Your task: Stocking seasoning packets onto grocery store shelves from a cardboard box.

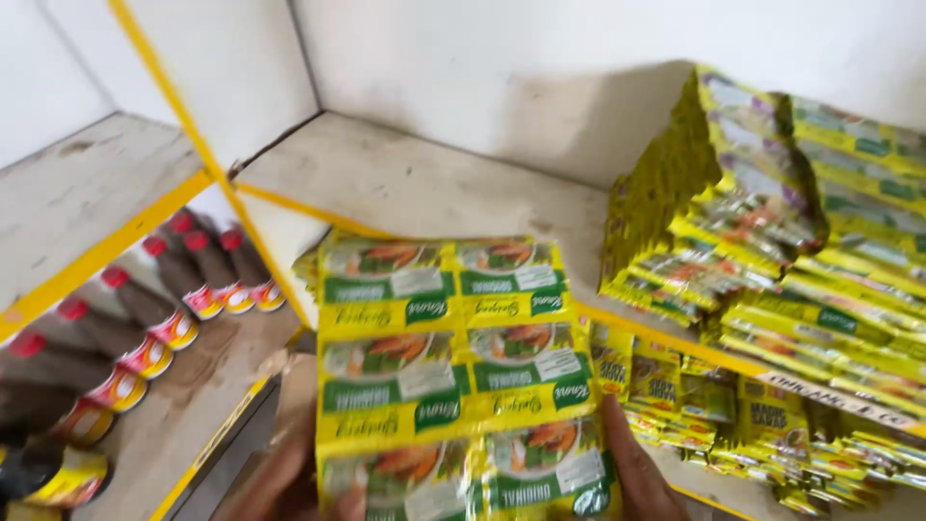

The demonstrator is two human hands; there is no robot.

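Two hands at the near edge, both closed on one sheet of joined sachets [449, 371]. Left hand [289, 478] low at the near left, blurred, fingers under the sheet's lower left corner. Right hand [637, 473] at the near right, thumb pressed along the sheet's right edge. Held upright and a little tilted, facing the camera, between the two hands and in front of the shelf edge. Two columns of yellow-and-green packets across, three rows visible, lowest row cut off by the frame. More of the same packets stacked behind the front sheet, edges showing at its left.

Just beyond, a pale shelf board [424, 183], worn and scuffed, with a yellow strip [280, 205] along its front edge. To the far right on that board, a tall leaning stack of yellow sachet sheets [762, 222], well apart from the held sheet. Below the board at the right, a lower row of small yellow packets [733, 405], crowded together. To the left, on a lower shelf, dark sauce bottles [164, 299] with red caps and red-and-yellow labels, lying in a row. Behind everything, a white wall [579, 58].
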